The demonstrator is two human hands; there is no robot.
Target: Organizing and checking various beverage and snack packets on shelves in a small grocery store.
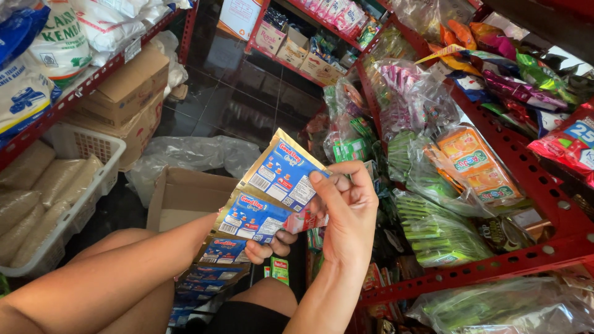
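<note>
A strip of joined blue and gold sachets (272, 192) runs from my hands down toward my lap, printed backs facing me. My right hand (348, 210) grips the top sachet at its right edge, thumb pressed on its face. My left hand (272, 246) is mostly hidden behind the strip, its fingertips curling out under the second sachet and holding it from below. Both forearms come in from the bottom of the view, over my bare knees.
A red metal rack (526, 167) on the right holds hanging bags of green, orange and pink sachets. An open cardboard box (185, 195) and a crumpled plastic bag (192, 154) lie on the dark floor. Left are a white basket (86, 148), cartons and white sacks.
</note>
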